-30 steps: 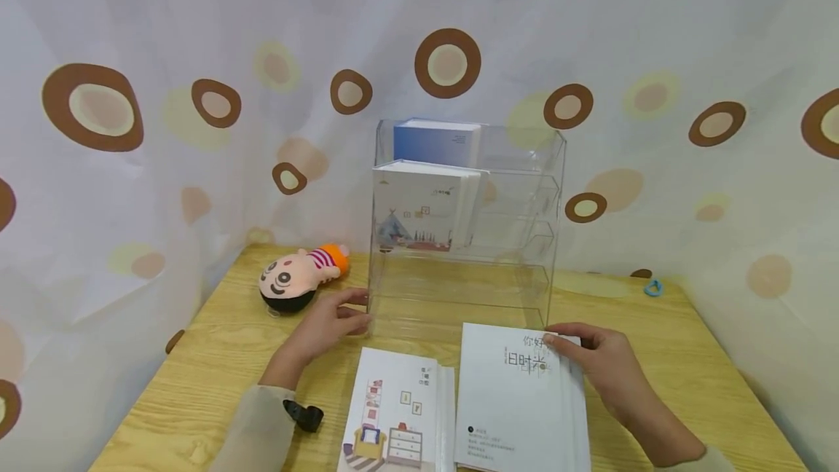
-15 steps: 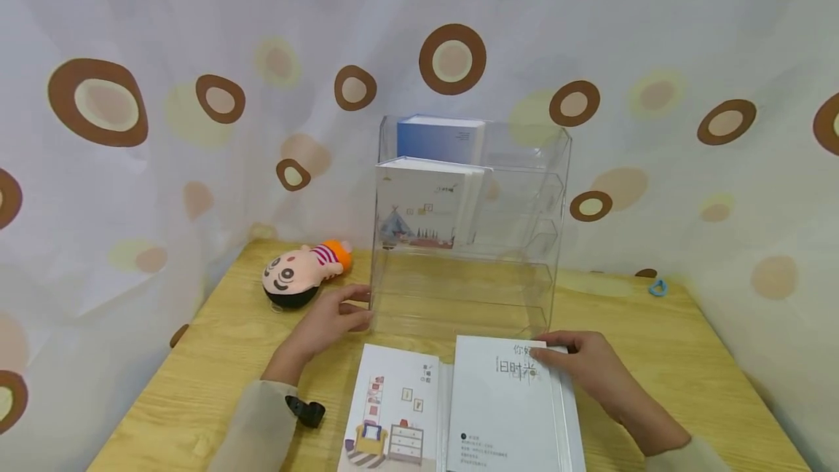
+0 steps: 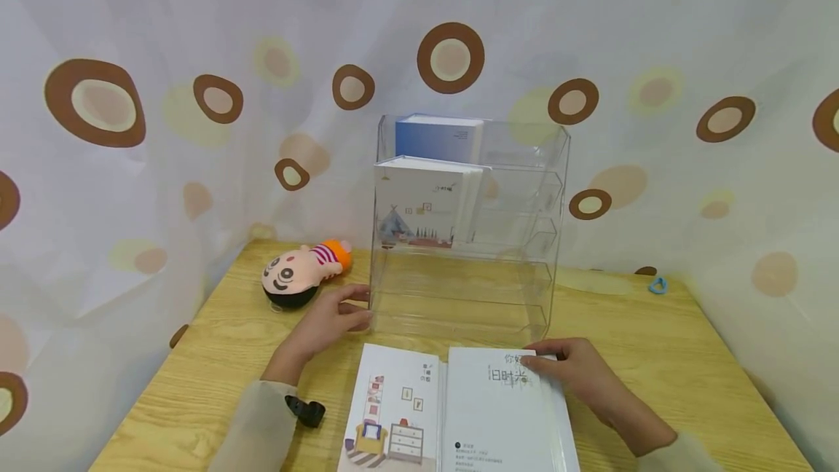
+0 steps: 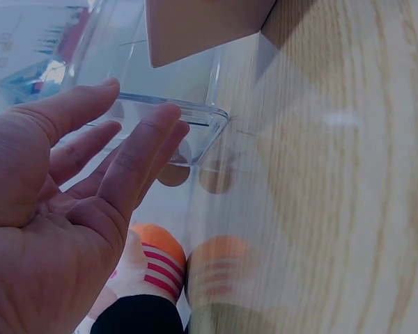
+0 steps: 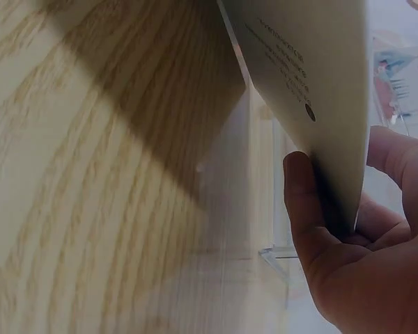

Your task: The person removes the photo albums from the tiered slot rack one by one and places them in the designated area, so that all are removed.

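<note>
White book (image 3: pixel 498 414) shifted toward bench (image 3: pixel 662 363) front edge, right hand (image 3: pixel 583 377) pinching one corner, so could twist loose; left hand (image 3: pixel 328 323) unclenched.

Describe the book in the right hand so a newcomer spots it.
Find the clear rack on the table. In front of it, the right hand grips a white book. Large characters top its cover, whereas the neighbouring book shows furniture.
</note>
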### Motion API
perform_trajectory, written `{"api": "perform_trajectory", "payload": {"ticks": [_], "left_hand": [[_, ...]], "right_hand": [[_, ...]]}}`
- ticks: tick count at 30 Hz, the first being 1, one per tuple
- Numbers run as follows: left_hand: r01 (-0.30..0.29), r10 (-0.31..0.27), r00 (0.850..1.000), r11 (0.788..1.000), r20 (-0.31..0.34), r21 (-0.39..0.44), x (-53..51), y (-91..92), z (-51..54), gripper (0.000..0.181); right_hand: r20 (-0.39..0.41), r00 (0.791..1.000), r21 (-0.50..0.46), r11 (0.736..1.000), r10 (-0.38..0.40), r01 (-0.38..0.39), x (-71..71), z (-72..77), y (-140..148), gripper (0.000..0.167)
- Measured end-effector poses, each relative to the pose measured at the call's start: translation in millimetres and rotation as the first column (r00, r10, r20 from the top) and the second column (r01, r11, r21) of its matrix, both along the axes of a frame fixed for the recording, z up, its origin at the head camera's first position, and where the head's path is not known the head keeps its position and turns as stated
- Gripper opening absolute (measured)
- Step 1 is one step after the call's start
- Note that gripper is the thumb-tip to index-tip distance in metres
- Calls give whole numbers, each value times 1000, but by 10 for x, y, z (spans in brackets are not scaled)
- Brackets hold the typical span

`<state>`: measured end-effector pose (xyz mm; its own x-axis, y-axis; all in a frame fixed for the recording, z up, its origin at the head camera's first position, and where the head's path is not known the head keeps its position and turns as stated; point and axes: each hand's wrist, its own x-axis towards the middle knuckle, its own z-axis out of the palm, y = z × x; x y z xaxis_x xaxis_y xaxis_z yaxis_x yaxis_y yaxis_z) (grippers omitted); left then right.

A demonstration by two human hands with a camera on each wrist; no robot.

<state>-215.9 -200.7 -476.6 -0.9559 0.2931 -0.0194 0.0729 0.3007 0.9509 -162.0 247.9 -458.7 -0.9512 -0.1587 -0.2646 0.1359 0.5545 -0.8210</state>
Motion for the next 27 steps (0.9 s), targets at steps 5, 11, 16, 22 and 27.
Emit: {"api": "perform_trajectory", "payload": {"ticks": [5,11,16,22,27], "left_hand": [[8,-8,1000,1000,-3,-4,-5,-4,-4,55],[6,-6,1000,1000,10,-6,-2,-11,-5,57],[14,-14,1000,1000,8,7,-11,-11,1,57],[13,-13,1000,1000,1,9,-11,-2,-1,56],[12,-12,1000,1000,1,8,-4,-8,18,57]], "right_hand": [[2,1000,4,1000,11,-11,12,-24,-56,44],[-4,1000,28,999,17,-17,18,-51,-93,41],[-23,999,48,998,42,-41,13,-75,-106,38],[-77,995,152,987,58,-46,2,-101,-123,37],[-102,993,204,978,60,-38,-5,-93,-134,36]]}}
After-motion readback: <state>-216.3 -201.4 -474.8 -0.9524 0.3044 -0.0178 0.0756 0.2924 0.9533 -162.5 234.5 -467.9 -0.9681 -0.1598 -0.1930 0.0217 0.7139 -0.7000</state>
